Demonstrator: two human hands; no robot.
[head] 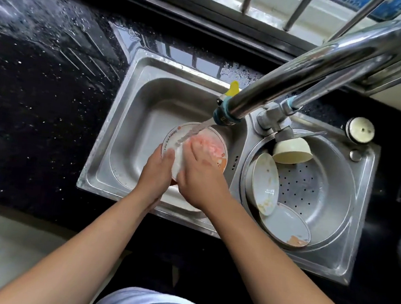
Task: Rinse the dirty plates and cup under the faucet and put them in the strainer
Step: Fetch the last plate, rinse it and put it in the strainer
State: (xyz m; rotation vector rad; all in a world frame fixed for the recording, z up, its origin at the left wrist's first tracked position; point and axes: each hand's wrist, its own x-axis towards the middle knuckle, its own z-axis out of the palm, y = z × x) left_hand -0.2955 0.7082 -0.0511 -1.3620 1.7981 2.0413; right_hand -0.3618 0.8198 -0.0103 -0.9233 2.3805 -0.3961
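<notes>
A white plate [172, 134] with printed lettering on its rim tilts over the left sink basin [140, 112], under the running stream from the faucet [224, 116]. My left hand [157, 172] grips the plate's near-left rim, thumb on its face. My right hand [198, 173] lies with straight fingers on the plate's wet face, blurred by the water. In the round perforated strainer [313, 186] on the right lean two soiled white plates [264, 181] [285, 224]. A cream cup [293, 149] lies on its side at the strainer's back.
Black speckled countertop [42, 89], wet with splashes, surrounds the steel double sink. The faucet's long pipe [323, 65] crosses above the right side. A round knob [360, 129] sits on the sink's back right corner. Window bars run along the top.
</notes>
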